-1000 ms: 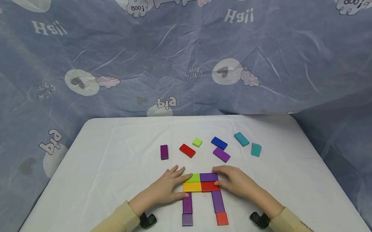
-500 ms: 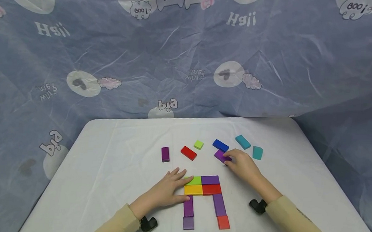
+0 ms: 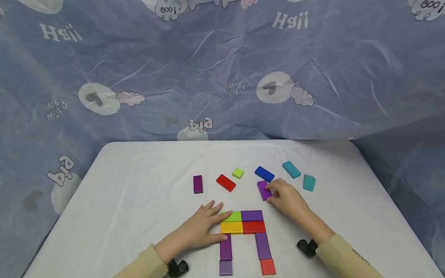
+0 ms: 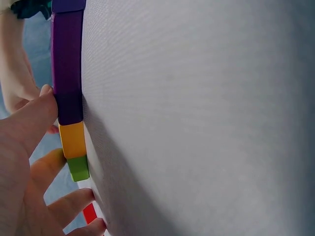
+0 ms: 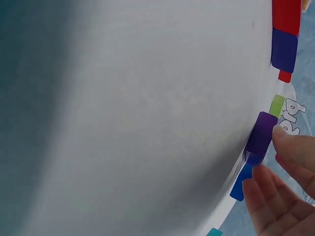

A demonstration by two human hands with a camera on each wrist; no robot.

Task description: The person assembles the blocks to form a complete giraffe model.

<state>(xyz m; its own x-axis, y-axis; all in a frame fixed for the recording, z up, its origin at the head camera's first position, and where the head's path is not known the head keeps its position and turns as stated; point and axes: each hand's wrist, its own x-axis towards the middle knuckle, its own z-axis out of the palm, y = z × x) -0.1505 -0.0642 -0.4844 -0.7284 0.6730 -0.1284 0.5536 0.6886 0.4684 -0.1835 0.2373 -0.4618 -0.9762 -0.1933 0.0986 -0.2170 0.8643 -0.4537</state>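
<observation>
Near the blue block [image 3: 264,173], right hand [image 3: 287,198] pinching purple block [image 3: 263,191] — left hand [image 3: 196,226] spread.

Head view high; 2 wrist views skim tabletop [image 3: 148,185].

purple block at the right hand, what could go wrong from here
Moving the purple block, the right hand might bump the blue block, which lies just beyond it.
The left hand has a fingertip at the arrangement's lime block, so a slip could push that out of line with the yellow block beside it.
</observation>
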